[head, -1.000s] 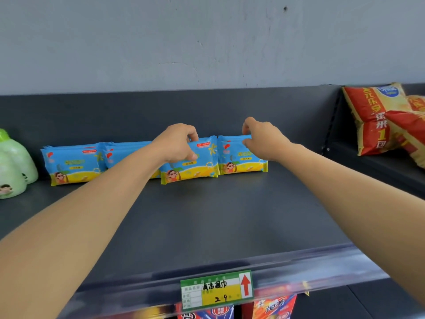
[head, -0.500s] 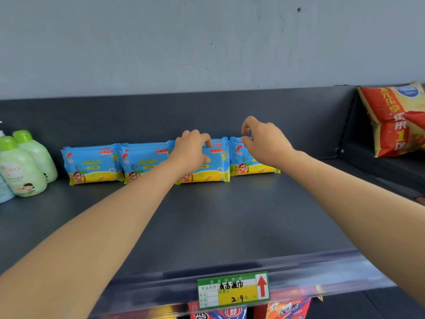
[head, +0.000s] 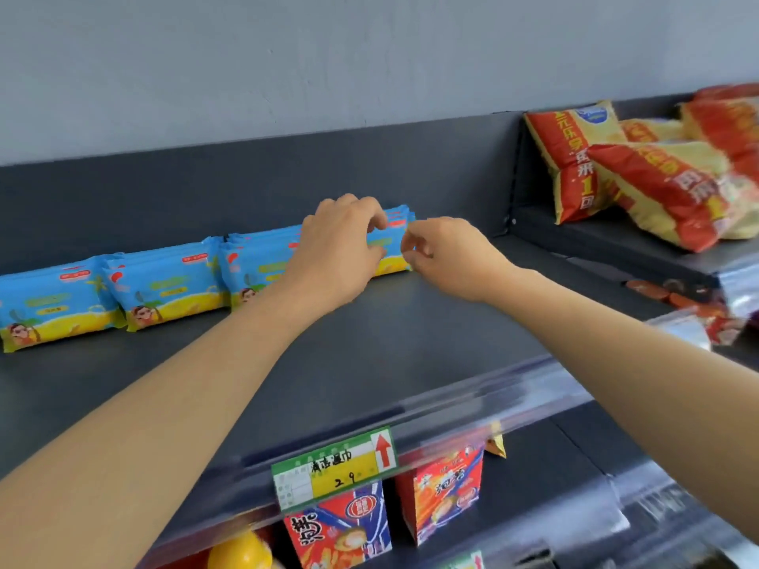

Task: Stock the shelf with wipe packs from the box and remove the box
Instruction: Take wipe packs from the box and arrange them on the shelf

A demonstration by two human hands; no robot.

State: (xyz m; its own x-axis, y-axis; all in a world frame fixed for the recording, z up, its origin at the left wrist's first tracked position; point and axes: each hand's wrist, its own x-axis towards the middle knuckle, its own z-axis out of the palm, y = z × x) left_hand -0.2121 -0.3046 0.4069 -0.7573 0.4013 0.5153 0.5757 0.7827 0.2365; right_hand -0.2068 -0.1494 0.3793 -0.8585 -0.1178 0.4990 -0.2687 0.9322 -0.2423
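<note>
Blue-and-yellow wipe packs stand in a row along the back of the dark shelf (head: 369, 347): one stack at far left (head: 53, 305), a second (head: 164, 289), a third (head: 254, 273) and the rightmost stack (head: 394, 248). My left hand (head: 341, 248) grips the top of the rightmost stack, its fingers curled over the upper edge. My right hand (head: 447, 256) is at that stack's right end, thumb and forefinger pinching its edge. The box is out of view.
A dark divider (head: 513, 178) ends the shelf on the right; red-and-yellow snack bags (head: 640, 182) lie beyond it. A clear rail (head: 513, 392) with a green-yellow price tag (head: 332, 466) runs along the front edge. Red snack boxes (head: 447, 486) stand on the shelf below.
My left hand has slid right along the row and my right hand has come in to meet it at the right end. The view has swung right, so the green bottles are gone.
</note>
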